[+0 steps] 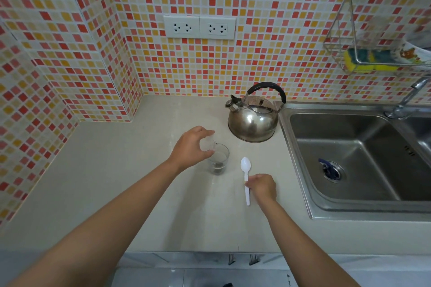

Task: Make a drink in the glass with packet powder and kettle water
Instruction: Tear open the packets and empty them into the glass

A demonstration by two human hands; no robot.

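A clear glass [219,160] stands on the beige counter [121,184], with a pale layer inside it. My left hand [190,147] holds a small clear packet [208,144] tilted over the glass rim. A white plastic spoon [246,177] lies on the counter to the right of the glass, bowl pointing away from me. My right hand [262,187] rests on the spoon's handle, fingers closed around it. A shiny steel kettle [253,119] with a black handle sits behind the glass, beside the sink.
A steel sink [363,158] with a tap [408,100] fills the right side. A wire rack [363,53] with a yellow sponge hangs on the tiled wall above it. Two wall sockets [199,27] sit above the counter. The tiled wall juts out at the left.
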